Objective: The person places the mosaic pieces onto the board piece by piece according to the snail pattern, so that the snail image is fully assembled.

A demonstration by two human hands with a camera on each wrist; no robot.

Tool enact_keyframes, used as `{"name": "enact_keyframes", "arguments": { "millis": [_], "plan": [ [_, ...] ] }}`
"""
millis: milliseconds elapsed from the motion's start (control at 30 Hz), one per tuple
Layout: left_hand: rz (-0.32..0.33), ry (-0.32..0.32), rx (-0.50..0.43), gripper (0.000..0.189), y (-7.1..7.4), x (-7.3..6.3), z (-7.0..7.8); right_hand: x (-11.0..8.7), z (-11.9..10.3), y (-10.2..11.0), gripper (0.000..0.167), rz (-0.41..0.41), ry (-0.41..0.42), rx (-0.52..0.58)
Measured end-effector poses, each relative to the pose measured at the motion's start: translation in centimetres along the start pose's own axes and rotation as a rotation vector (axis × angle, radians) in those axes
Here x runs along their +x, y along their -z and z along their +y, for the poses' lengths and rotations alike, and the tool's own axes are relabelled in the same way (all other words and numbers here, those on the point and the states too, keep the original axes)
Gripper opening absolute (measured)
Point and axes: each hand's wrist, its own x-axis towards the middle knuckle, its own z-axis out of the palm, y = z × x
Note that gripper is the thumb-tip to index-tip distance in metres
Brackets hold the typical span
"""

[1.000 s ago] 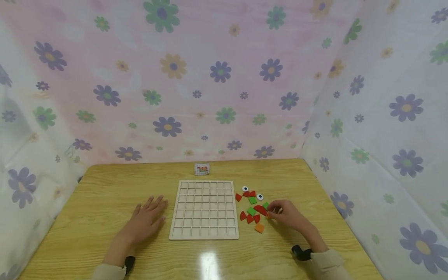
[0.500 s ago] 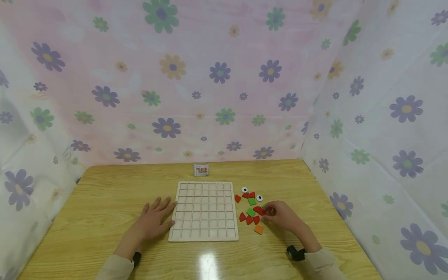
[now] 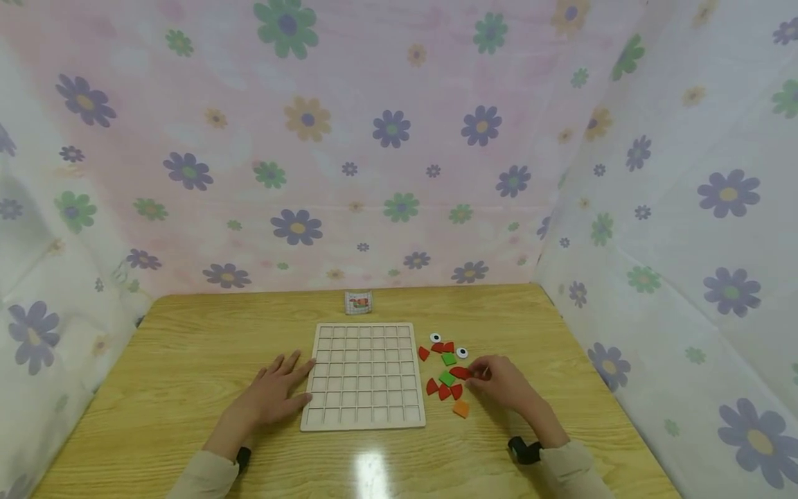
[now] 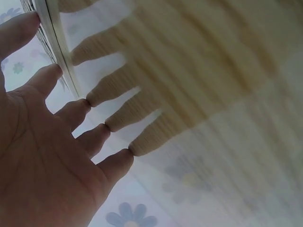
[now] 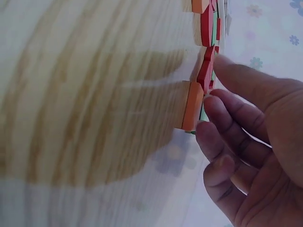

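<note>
In the head view my left hand [image 3: 268, 395] lies with fingers spread, its thumb and a fingertip at the left edge of the pale gridded board [image 3: 361, 427]. The left wrist view shows those fingers straight, touching the table surface. My right hand [image 3: 505, 381] pinches a red half-round piece [image 3: 460, 373] at its right end, between thumb and forefinger. In the right wrist view the red half-round piece [image 5: 204, 73] sits at the fingertips, with an orange piece [image 5: 191, 106] just beside it. The other right-hand fingers curl loosely.
Right of the board lie several red quarter-round pieces [image 3: 445, 392], green squares [image 3: 449, 359], an orange square [image 3: 460, 409] and two white eye discs [image 3: 462, 353]. A small picture card [image 3: 358, 302] lies behind the board. Flowered cloth [image 3: 393, 173] surrounds the table.
My left hand has moved right to the board's edge. My right hand has shifted left onto the red half-round piece, which has turned slightly.
</note>
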Motion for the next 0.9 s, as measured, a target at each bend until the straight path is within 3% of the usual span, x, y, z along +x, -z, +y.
{"name": "enact_keyframes", "arguments": {
  "millis": [300, 633, 900],
  "plan": [
    [0.012, 0.001, -0.024, 0.066, -0.1, 0.0, -0.2, 0.2, 0.1, -0.1, 0.013, 0.013, -0.039, -0.021],
    [0.024, 0.007, -0.013, 0.066, -0.3, 0.1, -0.5, 0.5, 0.7, -0.4, 0.019, 0.031, -0.055, 0.187],
    [0.018, 0.002, -0.018, 0.067, -0.4, 0.1, -0.5, 0.6, 1.2, -0.6, 0.016, 0.024, -0.061, 0.253]
  ]
}}
